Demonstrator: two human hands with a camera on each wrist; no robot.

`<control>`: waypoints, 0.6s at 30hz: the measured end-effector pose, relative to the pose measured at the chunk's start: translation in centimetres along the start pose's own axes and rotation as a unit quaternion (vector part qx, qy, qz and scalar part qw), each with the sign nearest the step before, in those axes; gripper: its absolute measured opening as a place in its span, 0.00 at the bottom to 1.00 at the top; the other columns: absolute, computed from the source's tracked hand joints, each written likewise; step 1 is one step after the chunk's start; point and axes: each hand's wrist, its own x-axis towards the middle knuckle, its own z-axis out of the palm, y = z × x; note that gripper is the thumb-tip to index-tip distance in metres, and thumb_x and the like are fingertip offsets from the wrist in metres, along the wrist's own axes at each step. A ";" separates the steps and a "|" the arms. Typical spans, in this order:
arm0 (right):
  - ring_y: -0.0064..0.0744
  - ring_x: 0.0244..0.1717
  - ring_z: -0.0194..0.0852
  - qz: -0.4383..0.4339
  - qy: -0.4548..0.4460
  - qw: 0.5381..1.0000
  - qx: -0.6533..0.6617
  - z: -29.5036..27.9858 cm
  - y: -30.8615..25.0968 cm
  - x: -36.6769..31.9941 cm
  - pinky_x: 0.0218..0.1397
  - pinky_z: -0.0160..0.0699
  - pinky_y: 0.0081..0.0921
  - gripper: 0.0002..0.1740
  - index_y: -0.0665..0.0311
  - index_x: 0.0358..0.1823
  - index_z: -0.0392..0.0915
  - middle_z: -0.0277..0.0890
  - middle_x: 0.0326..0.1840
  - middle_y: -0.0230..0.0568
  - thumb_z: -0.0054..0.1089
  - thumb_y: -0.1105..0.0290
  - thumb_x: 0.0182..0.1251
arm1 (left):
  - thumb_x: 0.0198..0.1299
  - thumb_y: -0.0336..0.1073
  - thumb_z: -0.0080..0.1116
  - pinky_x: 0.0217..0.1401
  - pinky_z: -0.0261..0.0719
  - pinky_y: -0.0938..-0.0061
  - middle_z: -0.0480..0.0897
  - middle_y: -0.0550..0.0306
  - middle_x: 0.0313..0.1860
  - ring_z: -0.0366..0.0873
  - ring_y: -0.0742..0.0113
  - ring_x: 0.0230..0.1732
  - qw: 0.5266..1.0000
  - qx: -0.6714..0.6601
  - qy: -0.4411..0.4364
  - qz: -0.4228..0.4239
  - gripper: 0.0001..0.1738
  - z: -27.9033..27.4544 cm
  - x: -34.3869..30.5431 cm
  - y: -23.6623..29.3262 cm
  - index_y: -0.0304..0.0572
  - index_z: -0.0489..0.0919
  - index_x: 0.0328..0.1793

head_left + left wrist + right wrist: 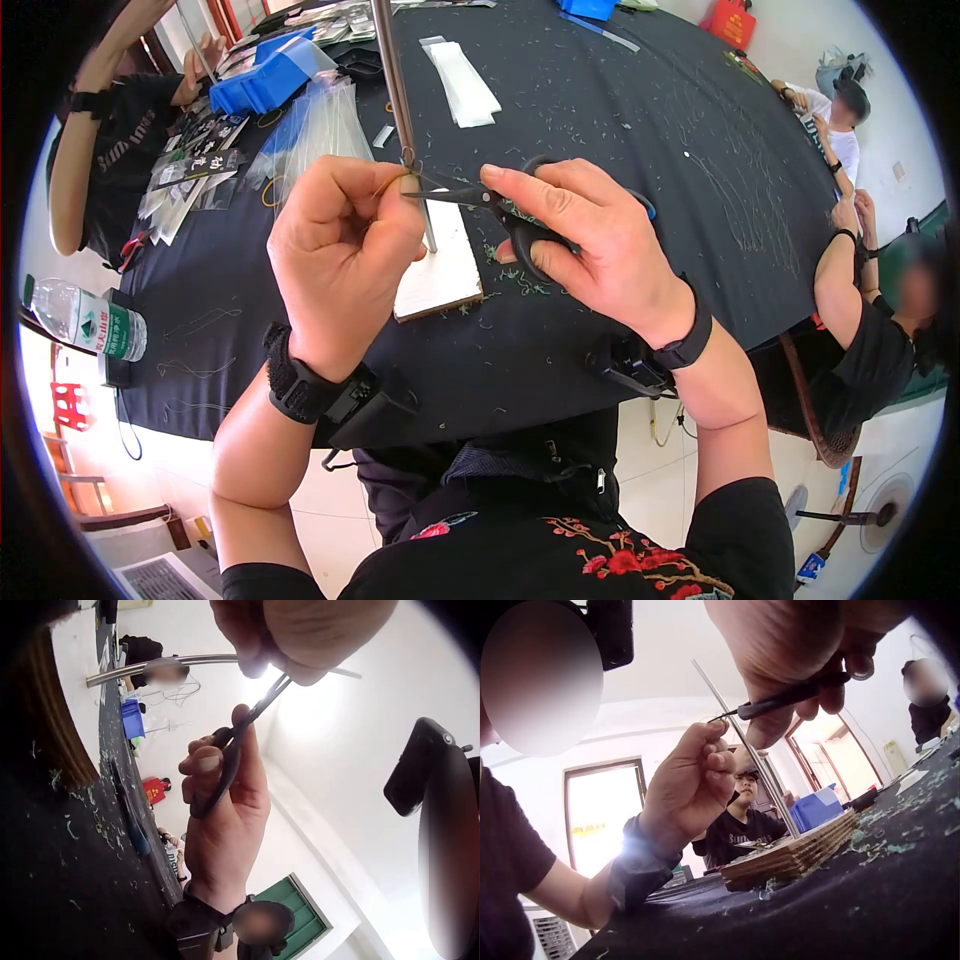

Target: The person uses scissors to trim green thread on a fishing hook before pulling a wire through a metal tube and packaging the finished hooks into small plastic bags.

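**at twelve o'clock, blades [450,196] beside our fingertips [409,185]**

our left hand [345,240], at eleven, pinches a thin strand [409,164] by the rod [395,90]; our right hand [600,235], at one, grips the scissors [487,198]. a wobble could nick us, with blades so close.

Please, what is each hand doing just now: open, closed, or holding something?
Left hand: closed, seemingly pinching a thin thread beside the metal rod.
Right hand: closed, holding the black scissors.
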 end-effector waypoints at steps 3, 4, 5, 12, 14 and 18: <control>0.33 0.33 0.68 -0.006 0.007 1.000 -0.017 -0.1 0.1 0.0 0.37 0.70 0.25 0.29 0.60 0.51 0.73 0.70 0.32 0.39 0.59 0.82 0.40 | 0.53 0.21 0.52 0.24 0.71 0.87 0.75 0.62 0.21 0.71 0.82 0.21 1.000 0.013 0.002 -0.005 0.02 0.0 0.0 0.0 0.32 0.72 0.33; 0.28 0.31 0.70 -0.011 0.016 0.999 -0.029 -0.1 0.1 0.1 0.34 0.72 0.22 0.28 0.61 0.50 0.74 0.71 0.33 0.39 0.60 0.84 0.40 | 0.54 0.22 0.52 0.22 0.70 0.87 0.74 0.62 0.20 0.71 0.82 0.20 1.000 0.010 0.005 -0.019 0.01 0.0 0.0 0.1 0.33 0.72 0.33; 0.28 0.31 0.70 -0.011 0.016 0.999 -0.029 -0.2 0.0 0.1 0.34 0.72 0.22 0.28 0.61 0.50 0.74 0.71 0.33 0.39 0.60 0.84 0.40 | 0.54 0.23 0.52 0.21 0.69 0.87 0.74 0.62 0.19 0.71 0.81 0.18 0.999 0.007 0.009 -0.032 0.01 0.0 0.1 0.1 0.33 0.72 0.32; 0.12 0.32 0.70 0.077 0.094 0.944 0.308 0.6 0.6 -0.2 0.30 0.59 0.09 0.26 0.60 0.51 0.70 0.76 0.36 0.27 0.61 0.82 0.47 | 0.56 0.29 0.53 0.15 0.66 0.89 0.74 0.64 0.17 0.71 0.82 0.15 0.961 -0.117 -0.132 -0.213 0.05 0.4 -0.9 0.0 0.35 0.73 0.32; 0.11 0.33 0.70 0.065 0.081 0.930 0.353 0.9 0.3 -0.4 0.29 0.57 0.09 0.26 0.61 0.51 0.68 0.76 0.34 0.27 0.62 0.80 0.48 | 0.56 0.30 0.54 0.15 0.66 0.89 0.74 0.64 0.17 0.71 0.82 0.15 0.953 -0.121 -0.139 -0.239 0.05 0.6 -1.3 0.0 0.35 0.73 0.31; 0.13 0.33 0.71 0.045 0.062 0.944 0.320 1.4 0.6 -0.6 0.30 0.58 0.10 0.24 0.60 0.49 0.69 0.76 0.33 0.27 0.62 0.79 0.47 | 0.54 0.30 0.54 0.16 0.67 0.89 0.75 0.63 0.18 0.71 0.82 0.15 0.938 -0.115 -0.172 -0.279 0.05 0.8 -1.4 0.4 0.35 0.73 0.30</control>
